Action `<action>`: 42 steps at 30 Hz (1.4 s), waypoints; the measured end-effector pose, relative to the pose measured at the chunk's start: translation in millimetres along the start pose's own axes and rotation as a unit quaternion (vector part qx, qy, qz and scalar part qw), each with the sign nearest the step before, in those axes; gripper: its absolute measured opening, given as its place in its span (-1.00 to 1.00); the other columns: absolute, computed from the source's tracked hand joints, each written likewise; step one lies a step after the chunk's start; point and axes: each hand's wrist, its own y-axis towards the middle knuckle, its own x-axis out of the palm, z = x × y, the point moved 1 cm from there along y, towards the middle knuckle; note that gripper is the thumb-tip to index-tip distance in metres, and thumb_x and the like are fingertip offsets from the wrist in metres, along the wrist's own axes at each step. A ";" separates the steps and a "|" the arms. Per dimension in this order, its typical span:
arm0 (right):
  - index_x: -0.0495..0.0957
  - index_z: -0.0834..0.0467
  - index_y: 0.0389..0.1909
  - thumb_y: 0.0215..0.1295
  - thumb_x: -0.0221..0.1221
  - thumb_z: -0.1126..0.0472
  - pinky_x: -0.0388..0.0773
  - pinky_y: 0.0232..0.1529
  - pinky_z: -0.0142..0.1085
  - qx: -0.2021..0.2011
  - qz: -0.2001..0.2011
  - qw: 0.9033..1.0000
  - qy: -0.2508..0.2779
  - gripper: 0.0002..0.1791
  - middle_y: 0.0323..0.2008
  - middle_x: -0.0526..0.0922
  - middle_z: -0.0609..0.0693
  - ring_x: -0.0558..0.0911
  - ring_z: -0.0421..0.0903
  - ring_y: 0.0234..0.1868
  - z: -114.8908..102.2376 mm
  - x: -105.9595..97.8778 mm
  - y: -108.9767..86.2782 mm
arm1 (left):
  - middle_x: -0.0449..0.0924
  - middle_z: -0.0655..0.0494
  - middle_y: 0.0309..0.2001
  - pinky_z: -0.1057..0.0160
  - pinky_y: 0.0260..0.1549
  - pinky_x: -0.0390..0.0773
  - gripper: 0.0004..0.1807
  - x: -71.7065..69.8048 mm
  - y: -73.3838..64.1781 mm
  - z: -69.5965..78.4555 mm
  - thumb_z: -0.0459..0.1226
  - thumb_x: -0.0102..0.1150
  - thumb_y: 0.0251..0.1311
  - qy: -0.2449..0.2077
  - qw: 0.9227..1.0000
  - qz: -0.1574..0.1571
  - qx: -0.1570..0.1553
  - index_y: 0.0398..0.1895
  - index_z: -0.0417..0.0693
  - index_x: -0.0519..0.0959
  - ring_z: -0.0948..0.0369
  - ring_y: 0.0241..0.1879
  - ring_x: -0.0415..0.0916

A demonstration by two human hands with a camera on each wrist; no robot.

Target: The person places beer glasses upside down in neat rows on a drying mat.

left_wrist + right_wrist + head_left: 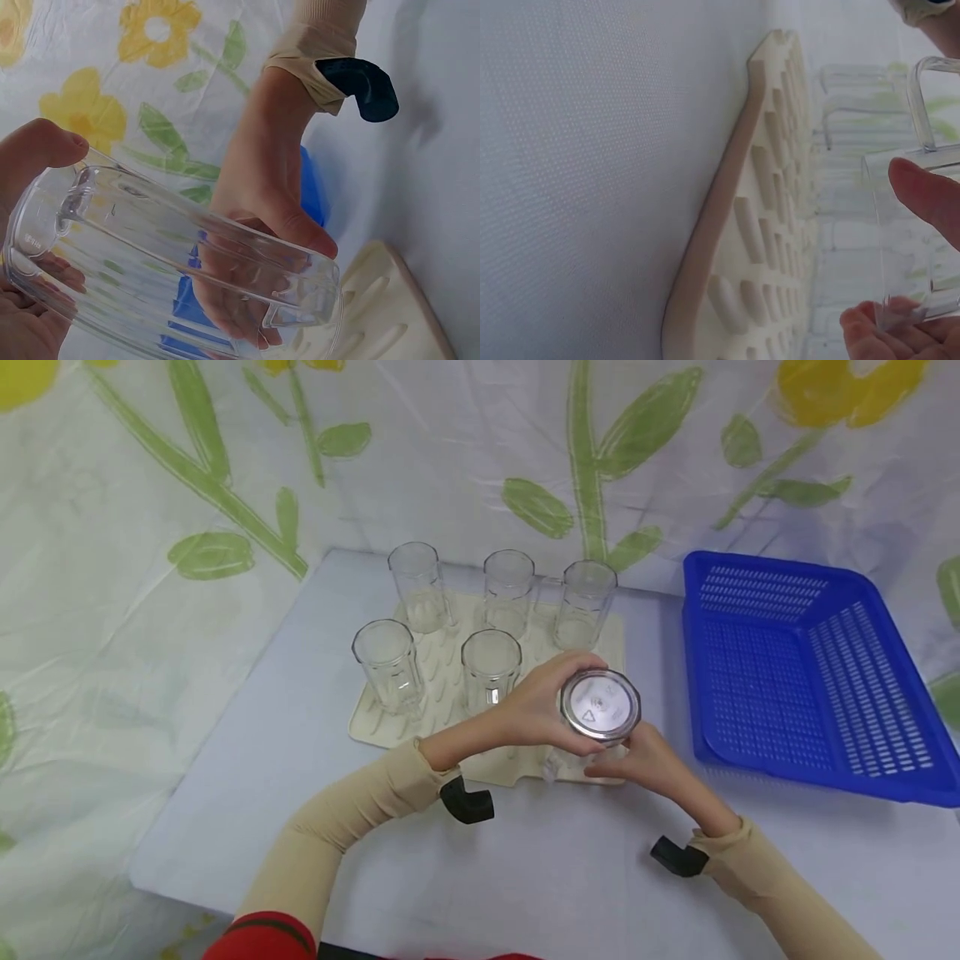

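Observation:
Both hands hold a clear glass mug (600, 703), its round base turned up toward the head camera, above the front right corner of a cream ribbed mat (363, 727). My left hand (542, 703) grips it round the base end, thumb and fingers on opposite sides. Lower down, near the rim, the right hand (651, 762) holds the mug between thumb and fingers. The left wrist view shows the mug (180, 255) spanning the two hands. Its handle (919, 105) shows in the right wrist view, above the right thumb (930, 191).
Several more clear mugs stand in two rows on the mat, among them a front left mug (386, 668) and a back right mug (585, 606). A blue perforated basket (693, 693) sits at the right on the white table (525, 877). A flowered sheet (450, 460) hangs behind.

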 end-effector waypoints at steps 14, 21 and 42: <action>0.18 0.37 0.18 -0.25 0.42 0.40 0.33 -0.02 0.04 -0.001 0.017 1.000 -0.001 -0.11 0.09 0.34 0.29 0.33 0.17 0.09 20.2 7.1 4.9 | 0.36 -0.04 0.00 0.46 -0.03 0.26 -0.15 -1.9 9.7 -2.5 -0.26 0.50 -0.44 0.039 0.998 -0.053 -0.018 0.05 -0.32 0.31 0.23 -0.02 0.29; 0.19 0.36 0.18 -0.29 0.45 0.36 0.31 -0.01 0.06 -0.023 0.041 0.998 -0.033 -0.08 0.07 0.35 0.32 0.32 0.20 0.09 24.9 6.5 17.8 | 0.36 -0.05 0.02 0.47 -0.04 0.25 -0.14 -9.8 16.7 -3.1 -0.24 0.49 -0.41 0.075 0.994 -0.075 -0.029 0.08 -0.32 0.31 0.21 0.00 0.29; 0.04 0.27 0.31 -0.15 0.40 0.28 0.23 0.11 -0.02 0.059 0.046 0.997 -0.027 0.00 0.23 0.19 0.28 0.20 0.19 0.21 33.8 -2.5 30.9 | 0.32 -0.06 0.08 0.44 -0.10 0.30 -0.11 -18.4 31.4 -24.2 -0.22 0.46 -0.32 0.117 0.985 -0.056 -0.113 0.15 -0.32 0.26 0.15 0.01 0.30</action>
